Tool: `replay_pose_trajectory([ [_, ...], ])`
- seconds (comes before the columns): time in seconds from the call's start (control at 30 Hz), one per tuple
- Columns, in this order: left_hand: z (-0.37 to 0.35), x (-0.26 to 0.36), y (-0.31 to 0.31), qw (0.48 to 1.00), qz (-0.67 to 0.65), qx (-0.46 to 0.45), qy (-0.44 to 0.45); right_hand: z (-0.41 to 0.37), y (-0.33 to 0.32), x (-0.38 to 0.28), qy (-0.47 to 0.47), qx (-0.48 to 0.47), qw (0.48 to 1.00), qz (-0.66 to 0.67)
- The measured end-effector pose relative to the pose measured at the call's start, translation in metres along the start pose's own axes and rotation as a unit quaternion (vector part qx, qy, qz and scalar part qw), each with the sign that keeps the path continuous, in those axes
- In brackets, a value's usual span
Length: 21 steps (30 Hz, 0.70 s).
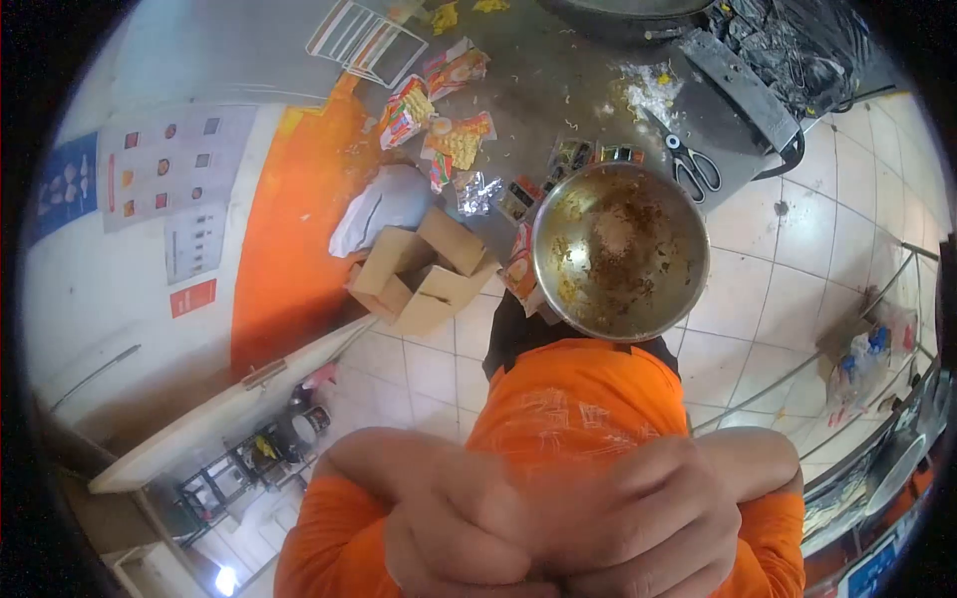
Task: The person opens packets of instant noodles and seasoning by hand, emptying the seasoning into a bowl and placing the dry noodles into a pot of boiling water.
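Both hands are raised close to the camera, above the orange shirt. My left hand (454,523) is on the left of the view and my right hand (648,518) on the right, with fingers curled and fingertips near each other. Whatever lies between the fingertips is hidden or blurred. Beyond them, a steel bowl (623,249) with brown and yellowish residue sits at the edge of the grey table. Opened noodle packets (459,140), small sachets (571,157) and black-handled scissors (695,164) lie around it.
An open cardboard box (439,299) stands left of the bowl, beside a white bag (384,207). White powder (653,92) is spilled near the scissors. A black plastic bag (788,50) is at the back right. Posters hang on the left wall.
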State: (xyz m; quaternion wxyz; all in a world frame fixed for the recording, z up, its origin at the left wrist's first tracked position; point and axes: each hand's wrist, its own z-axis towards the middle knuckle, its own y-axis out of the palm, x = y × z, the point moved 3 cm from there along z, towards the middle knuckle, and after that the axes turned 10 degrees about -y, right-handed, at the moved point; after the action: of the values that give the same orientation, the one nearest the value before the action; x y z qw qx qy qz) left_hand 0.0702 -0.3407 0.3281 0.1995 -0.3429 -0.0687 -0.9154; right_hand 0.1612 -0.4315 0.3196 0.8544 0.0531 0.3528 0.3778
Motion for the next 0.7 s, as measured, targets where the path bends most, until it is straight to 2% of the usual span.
replay_pose_trajectory([
  [0.07,0.003,0.000,-0.001,1.000,0.004,-0.002,-0.009,0.005,-0.010,0.004,-0.022,0.056,0.988,0.141],
  [0.3,0.009,0.003,-0.003,0.998,0.029,-0.019,-0.055,0.010,-0.013,0.012,-0.026,0.023,0.979,0.200],
  [0.47,0.017,-0.002,-0.009,0.988,0.072,-0.046,-0.131,0.004,-0.024,0.024,-0.013,-0.014,0.975,0.221],
  [0.53,0.019,-0.011,-0.015,0.973,0.102,-0.081,-0.189,-0.010,-0.038,0.038,0.043,-0.096,0.978,0.179],
  [0.63,0.009,-0.053,-0.026,0.923,0.172,-0.139,-0.315,-0.033,-0.066,0.060,0.112,-0.209,0.965,0.109],
  [0.7,-0.015,-0.093,-0.033,0.889,0.169,-0.142,-0.402,-0.050,-0.091,0.082,0.338,-0.248,0.907,0.043],
])
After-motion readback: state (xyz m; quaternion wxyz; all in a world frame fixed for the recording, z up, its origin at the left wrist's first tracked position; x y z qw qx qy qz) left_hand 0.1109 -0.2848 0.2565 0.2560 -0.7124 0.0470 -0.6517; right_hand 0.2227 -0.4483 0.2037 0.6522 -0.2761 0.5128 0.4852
